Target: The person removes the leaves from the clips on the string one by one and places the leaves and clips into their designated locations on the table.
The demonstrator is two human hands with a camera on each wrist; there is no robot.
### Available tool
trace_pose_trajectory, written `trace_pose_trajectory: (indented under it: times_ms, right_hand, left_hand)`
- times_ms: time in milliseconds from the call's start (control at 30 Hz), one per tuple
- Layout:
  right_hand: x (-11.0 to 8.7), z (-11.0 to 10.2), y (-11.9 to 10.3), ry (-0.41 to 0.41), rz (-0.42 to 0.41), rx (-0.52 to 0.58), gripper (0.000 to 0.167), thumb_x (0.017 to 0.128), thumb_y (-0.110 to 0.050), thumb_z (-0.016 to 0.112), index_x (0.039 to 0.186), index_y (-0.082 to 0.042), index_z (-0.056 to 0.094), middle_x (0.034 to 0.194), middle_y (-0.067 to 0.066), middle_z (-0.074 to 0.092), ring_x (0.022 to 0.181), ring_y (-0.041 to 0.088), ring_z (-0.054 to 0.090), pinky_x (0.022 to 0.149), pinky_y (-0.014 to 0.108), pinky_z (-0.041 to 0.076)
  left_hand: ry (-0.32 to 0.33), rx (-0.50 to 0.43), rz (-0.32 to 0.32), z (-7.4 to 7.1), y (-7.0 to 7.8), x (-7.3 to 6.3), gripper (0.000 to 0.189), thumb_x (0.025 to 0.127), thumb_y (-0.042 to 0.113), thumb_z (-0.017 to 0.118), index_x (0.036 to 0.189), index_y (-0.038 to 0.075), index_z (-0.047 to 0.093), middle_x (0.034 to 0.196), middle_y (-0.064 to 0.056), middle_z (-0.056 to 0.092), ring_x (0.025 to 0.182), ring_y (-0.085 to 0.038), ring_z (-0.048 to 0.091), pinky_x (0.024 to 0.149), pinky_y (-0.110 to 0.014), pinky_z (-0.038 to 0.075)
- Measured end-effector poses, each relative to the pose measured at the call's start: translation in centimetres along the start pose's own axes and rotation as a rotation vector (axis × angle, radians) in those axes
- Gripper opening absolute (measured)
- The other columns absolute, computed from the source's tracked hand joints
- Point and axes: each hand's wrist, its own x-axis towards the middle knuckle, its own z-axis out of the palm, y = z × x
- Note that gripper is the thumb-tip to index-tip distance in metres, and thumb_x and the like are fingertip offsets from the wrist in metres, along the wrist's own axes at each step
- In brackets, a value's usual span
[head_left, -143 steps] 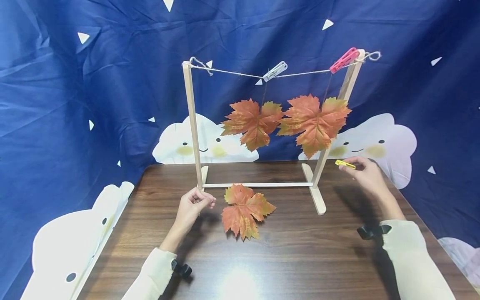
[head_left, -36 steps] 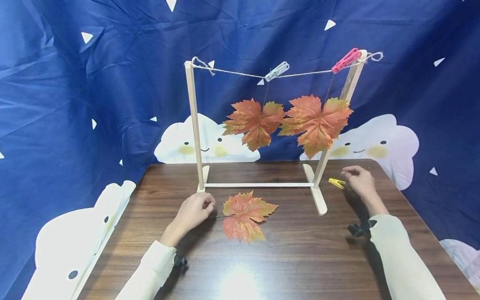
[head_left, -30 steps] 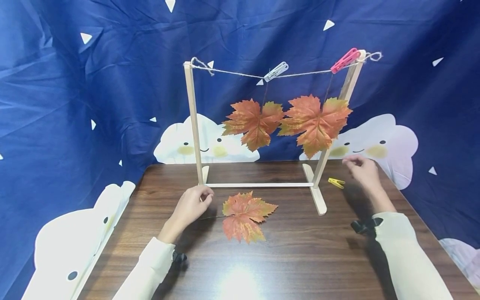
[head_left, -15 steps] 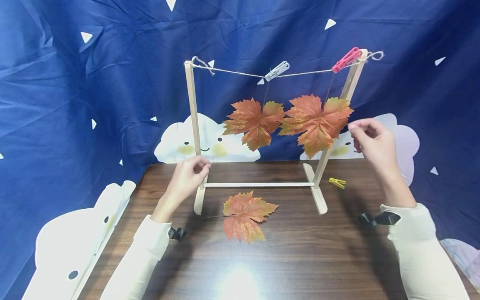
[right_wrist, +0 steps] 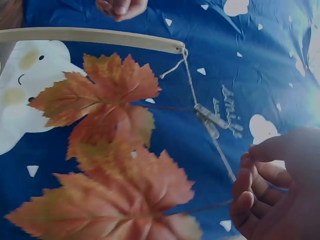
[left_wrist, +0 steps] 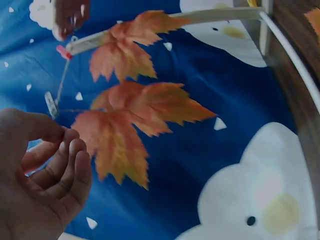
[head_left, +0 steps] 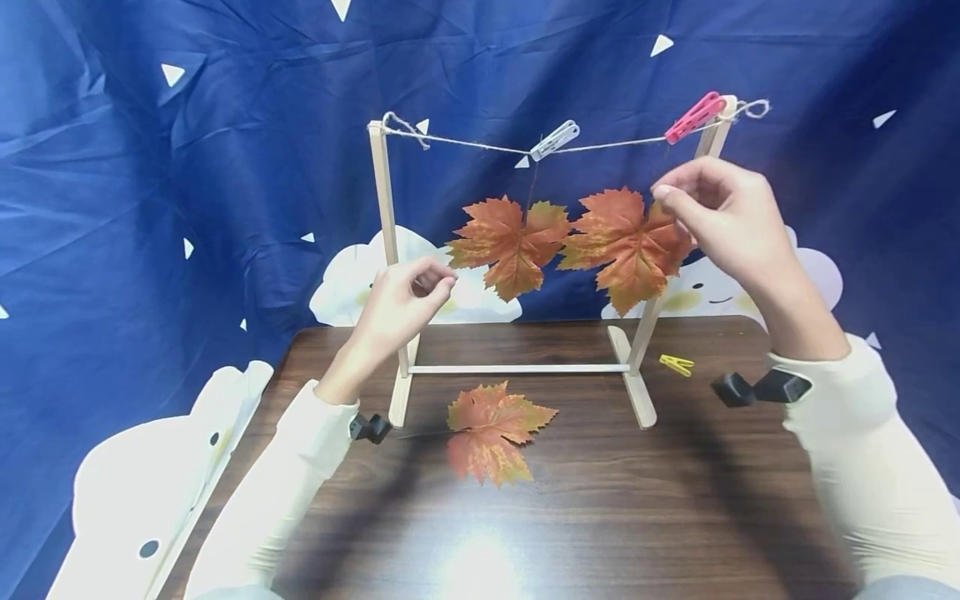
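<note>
My left hand (head_left: 408, 304), fingers loosely curled and holding nothing, is raised beside the left hanging maple leaf (head_left: 513, 246). A white clothespin (head_left: 555, 140) grips that leaf's stem on the string. My right hand (head_left: 723, 217), also with nothing in its bent fingers, overlaps the edge of the right hanging maple leaf (head_left: 626, 246) in the head view. Above it, a pink clothespin (head_left: 695, 117) is clipped at the string's right end. In the right wrist view, the right hand (right_wrist: 272, 187) is near the string. A third maple leaf (head_left: 495, 433) lies on the table, its stem pointing left.
The wooden stand (head_left: 384, 200) has two posts, flat feet and a low white crossbar (head_left: 517, 368). A yellow clothespin (head_left: 677, 365) lies right of the stand on the brown table (head_left: 600, 517). Behind hangs a blue cloth (head_left: 225, 167) with white clouds.
The right hand has let go of the yellow clothespin, which now lies on the table. Both hands have since risen from near the tabletop toward the hanging leaves. The table leaf has shifted slightly.
</note>
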Motion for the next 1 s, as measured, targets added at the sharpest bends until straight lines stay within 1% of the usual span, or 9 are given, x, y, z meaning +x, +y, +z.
trace_pose_trajectory:
  times_ms: [167, 267, 433, 600, 667, 767, 900, 967, 1000]
  right_hand:
    - [1.5, 0.3, -2.1, -0.046, -0.032, -0.099, 0.013, 0.101, -0.029, 0.074, 0.108, -0.019, 0.076, 0.077, -0.015, 0.068, 0.067, 0.006, 0.058, 0.059, 0.02, 0.041]
    - [2.6, 0.8, -3.0, -0.068, -0.057, -0.122, 0.016, 0.101, -0.029, 0.074, 0.109, -0.016, 0.077, 0.082, -0.02, 0.07, 0.07, 0.004, 0.062, 0.064, 0.019, 0.044]
    - [4.0, 1.7, -4.2, -0.114, -0.093, -0.153, 0.022, 0.102, -0.028, 0.072, 0.115, -0.011, 0.075, 0.084, -0.019, 0.068, 0.071, 0.005, 0.063, 0.072, 0.019, 0.047]
    - [5.3, 2.3, -5.1, -0.131, -0.087, -0.237, 0.032, 0.103, -0.034, 0.069, 0.124, -0.011, 0.073, 0.092, -0.014, 0.064, 0.075, 0.007, 0.06, 0.077, 0.023, 0.043]
    - [5.8, 2.5, -5.2, -0.121, -0.081, -0.273, 0.034, 0.103, -0.035, 0.069, 0.127, -0.011, 0.072, 0.1, -0.012, 0.063, 0.08, 0.004, 0.059, 0.078, 0.022, 0.042]
    - [6.6, 2.9, -5.3, -0.108, -0.066, -0.334, 0.04, 0.103, -0.038, 0.067, 0.132, -0.011, 0.069, 0.119, -0.003, 0.062, 0.093, 0.007, 0.058, 0.086, 0.023, 0.043]
    - [7.4, 3.4, -5.7, -0.129, -0.05, -0.396, 0.048, 0.105, -0.041, 0.063, 0.143, -0.013, 0.063, 0.143, 0.009, 0.06, 0.113, 0.019, 0.06, 0.103, 0.036, 0.048]
    - [7.7, 3.5, -6.0, -0.151, -0.041, -0.407, 0.051, 0.106, -0.042, 0.061, 0.148, -0.014, 0.06, 0.148, 0.009, 0.06, 0.119, 0.024, 0.059, 0.105, 0.04, 0.049]
    - [7.9, 3.5, -6.1, -0.161, -0.039, -0.411, 0.052, 0.106, -0.043, 0.06, 0.149, -0.014, 0.06, 0.149, 0.009, 0.06, 0.119, 0.025, 0.059, 0.103, 0.039, 0.049]
  left_hand:
    - [0.008, -0.008, 0.022, 0.2, 2.0, 2.0, 0.011, 0.1, 0.012, 0.068, 0.105, 0.007, 0.077, 0.085, -0.006, 0.075, 0.074, -0.016, 0.066, 0.071, -0.025, 0.051]
    - [0.01, -0.016, 0.027, 0.4, 3.0, 3.4, 0.012, 0.101, 0.012, 0.067, 0.105, 0.007, 0.077, 0.086, -0.006, 0.076, 0.075, -0.016, 0.066, 0.072, -0.025, 0.051]
    - [0.037, -0.042, 0.049, 0.7, 4.5, 5.7, 0.012, 0.1, 0.011, 0.068, 0.104, 0.006, 0.077, 0.087, -0.007, 0.076, 0.074, -0.016, 0.067, 0.071, -0.024, 0.051]
    - [0.034, -0.078, 0.006, 1.1, 5.7, 7.6, 0.013, 0.1, 0.015, 0.068, 0.106, 0.007, 0.077, 0.093, -0.006, 0.078, 0.078, -0.013, 0.07, 0.075, -0.023, 0.052]
    - [0.032, -0.087, -0.012, 1.3, 6.1, 8.3, 0.013, 0.1, 0.016, 0.068, 0.106, 0.008, 0.077, 0.094, -0.006, 0.078, 0.08, -0.013, 0.07, 0.076, -0.023, 0.052]
    - [0.033, -0.088, -0.037, 1.7, 6.5, 9.1, 0.013, 0.101, 0.016, 0.068, 0.106, 0.008, 0.077, 0.096, -0.005, 0.079, 0.081, -0.013, 0.071, 0.077, -0.024, 0.053]
    - [0.035, -0.076, -0.066, 2.3, 6.8, 10.0, 0.014, 0.101, 0.016, 0.067, 0.108, 0.008, 0.077, 0.097, -0.006, 0.079, 0.084, -0.014, 0.072, 0.08, -0.024, 0.053]
    - [0.04, -0.063, -0.075, 2.6, 6.9, 10.5, 0.014, 0.101, 0.015, 0.067, 0.108, 0.008, 0.076, 0.098, -0.006, 0.079, 0.086, -0.014, 0.072, 0.081, -0.024, 0.053]
    - [0.042, -0.058, -0.08, 2.8, 7.0, 10.8, 0.014, 0.101, 0.015, 0.067, 0.108, 0.008, 0.076, 0.099, -0.006, 0.079, 0.087, -0.014, 0.072, 0.083, -0.023, 0.053]
